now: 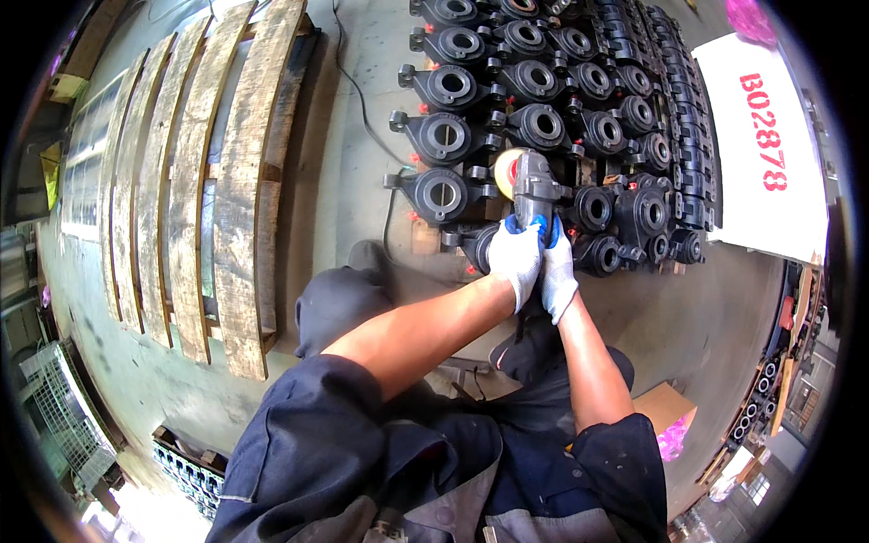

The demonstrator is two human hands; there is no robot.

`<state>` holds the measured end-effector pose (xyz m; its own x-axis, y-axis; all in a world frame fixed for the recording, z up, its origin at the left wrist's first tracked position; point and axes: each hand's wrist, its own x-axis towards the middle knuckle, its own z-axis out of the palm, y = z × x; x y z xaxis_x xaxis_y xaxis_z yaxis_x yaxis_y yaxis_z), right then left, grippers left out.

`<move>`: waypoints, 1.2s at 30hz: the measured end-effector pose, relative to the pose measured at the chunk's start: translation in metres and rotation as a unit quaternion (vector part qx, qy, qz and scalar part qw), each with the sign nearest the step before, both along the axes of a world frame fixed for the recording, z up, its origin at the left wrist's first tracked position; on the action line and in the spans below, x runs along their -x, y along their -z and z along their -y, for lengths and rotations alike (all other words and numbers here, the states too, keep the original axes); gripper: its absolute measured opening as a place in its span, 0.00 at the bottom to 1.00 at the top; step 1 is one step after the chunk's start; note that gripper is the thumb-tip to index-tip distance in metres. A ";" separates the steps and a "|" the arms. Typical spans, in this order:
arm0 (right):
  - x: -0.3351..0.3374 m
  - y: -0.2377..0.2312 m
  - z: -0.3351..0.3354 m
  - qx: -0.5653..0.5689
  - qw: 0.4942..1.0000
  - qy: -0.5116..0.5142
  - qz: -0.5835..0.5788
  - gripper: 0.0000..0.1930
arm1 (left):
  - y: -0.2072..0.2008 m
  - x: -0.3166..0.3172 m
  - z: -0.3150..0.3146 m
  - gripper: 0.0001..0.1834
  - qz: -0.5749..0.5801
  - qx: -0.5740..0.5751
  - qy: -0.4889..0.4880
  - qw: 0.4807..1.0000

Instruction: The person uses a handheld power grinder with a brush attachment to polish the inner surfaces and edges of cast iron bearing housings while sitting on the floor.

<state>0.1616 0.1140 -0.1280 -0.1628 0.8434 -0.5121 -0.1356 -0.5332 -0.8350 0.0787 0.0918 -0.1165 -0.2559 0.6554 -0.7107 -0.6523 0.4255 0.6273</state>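
Both gloved hands are wrapped round an angle grinder [536,187] with a dark body and a pale yellowish disc [504,174] at its head. My left hand [514,261] grips the body from the left, and my right hand [559,273] closes on it from the right, close beside the other. White gloves with blue patches cover them. Under and around the disc stand rows of black metal castings [443,194], each with a round bore and side lugs. Whether the disc touches a casting I cannot tell. One casting [471,244] is partly hidden by my left hand.
A slatted wooden pallet [240,181] lies on the left. Beyond the castings on the right stands a white board [769,154] with red marking. A black cable [367,118] runs along the floor. A cardboard box [663,405] sits at lower right, and a wire basket [68,412] at far left.
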 end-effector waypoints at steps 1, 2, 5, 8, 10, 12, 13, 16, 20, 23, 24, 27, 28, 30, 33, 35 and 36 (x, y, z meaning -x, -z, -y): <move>0.000 0.003 -0.001 0.000 1.000 0.000 -0.019 0.27 | -0.007 0.004 0.000 0.19 0.001 -0.002 -0.013 1.000; 0.005 0.001 -0.002 0.001 0.999 -0.003 -0.039 0.27 | -0.006 0.008 0.001 0.19 -0.005 -0.004 -0.024 1.000; 0.017 0.004 -0.002 -0.038 0.998 -0.053 -0.021 0.29 | -0.006 0.017 0.005 0.20 -0.011 -0.014 -0.048 0.999; 0.032 -0.002 0.001 0.005 0.997 -0.047 -0.066 0.29 | -0.005 0.029 0.013 0.21 -0.014 -0.032 -0.063 0.997; 0.040 0.001 0.006 0.000 0.997 -0.058 -0.048 0.25 | -0.003 0.036 0.018 0.23 -0.032 -0.005 -0.059 0.998; 0.048 0.002 0.011 -0.021 0.998 -0.054 -0.014 0.18 | -0.021 0.043 0.019 0.23 -0.010 -0.008 -0.071 0.997; 0.043 0.008 0.009 -0.067 0.993 -0.085 0.054 0.19 | -0.024 0.043 0.019 0.23 -0.002 -0.012 -0.074 0.997; 0.060 -0.015 0.010 0.022 0.997 -0.057 -0.053 0.19 | -0.016 0.047 0.022 0.22 -0.023 -0.013 -0.091 0.995; 0.051 0.012 0.001 -0.050 0.987 -0.145 0.052 0.20 | -0.001 0.047 0.022 0.22 -0.015 -0.006 -0.097 0.995; 0.057 0.010 -0.002 -0.047 0.983 -0.165 0.060 0.21 | 0.015 0.047 0.018 0.22 -0.029 0.019 -0.101 0.994; 0.056 0.014 -0.004 -0.032 0.987 -0.156 0.035 0.24 | 0.014 0.047 0.016 0.22 -0.026 0.026 -0.101 0.994; 0.056 0.019 -0.011 -0.037 0.983 -0.171 0.052 0.29 | 0.009 0.048 0.013 0.22 -0.028 0.029 -0.110 0.993; 0.056 0.016 -0.012 -0.071 0.969 -0.203 0.119 0.28 | 0.008 0.048 0.012 0.22 -0.030 0.027 -0.114 0.993; 0.059 0.008 -0.014 -0.119 0.941 -0.242 0.204 0.27 | 0.009 0.048 0.011 0.22 -0.041 0.028 -0.125 0.991; 0.062 0.009 -0.018 -0.135 0.937 -0.246 0.207 0.27 | 0.013 0.053 0.006 0.21 -0.021 0.016 -0.127 0.992; 0.066 0.015 -0.023 -0.107 0.960 -0.223 0.132 0.27 | 0.014 0.056 0.003 0.21 -0.005 0.009 -0.135 0.991; 0.068 0.013 -0.024 -0.108 0.958 -0.229 0.134 0.27 | 0.012 0.057 0.001 0.21 -0.003 0.009 -0.144 0.989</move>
